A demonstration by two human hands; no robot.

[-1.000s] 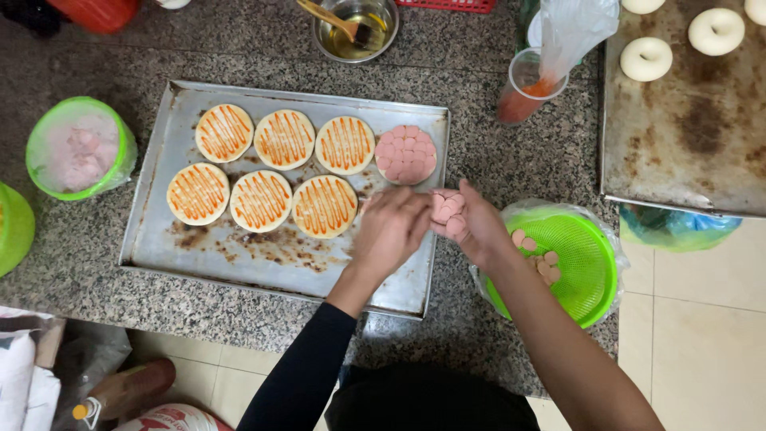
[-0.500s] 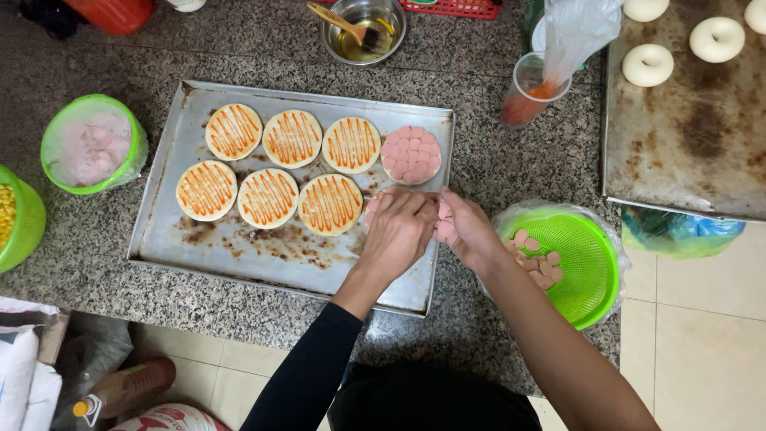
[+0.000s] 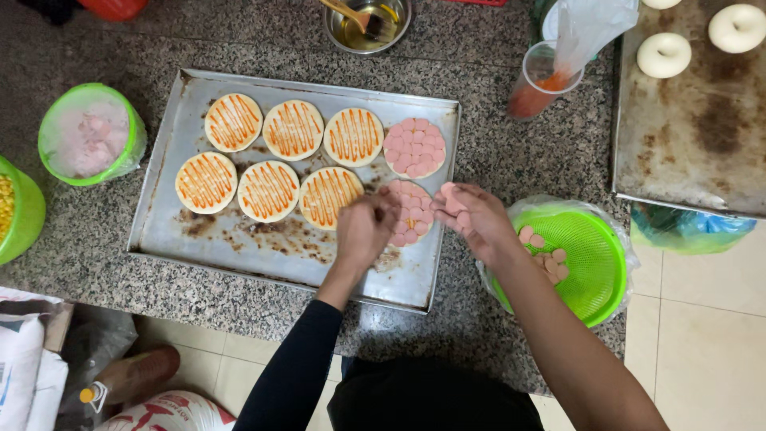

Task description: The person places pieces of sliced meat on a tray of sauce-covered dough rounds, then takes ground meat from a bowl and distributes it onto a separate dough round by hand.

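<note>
A metal baking tray (image 3: 199, 239) on a granite counter holds several round dough bases striped with orange sauce (image 3: 267, 190). One base (image 3: 415, 148) at the tray's upper right is covered with pink sausage slices. Below it a second base (image 3: 413, 219) is partly covered. My left hand (image 3: 365, 227) rests fingertips on that base's left edge. My right hand (image 3: 472, 215) holds a small stack of pink sausage slices at the tray's right rim.
A green colander (image 3: 594, 255) with more sausage slices sits right of the tray. A second tray (image 3: 694, 120) with white dough rings is at the upper right. A plastic cup with a sauce bag (image 3: 542, 80), a metal bowl (image 3: 367, 24) and green tubs (image 3: 88, 136) stand around.
Both hands have moved from the tray's right edge onto the lower right base, which now shows sausage slices laid on it.
</note>
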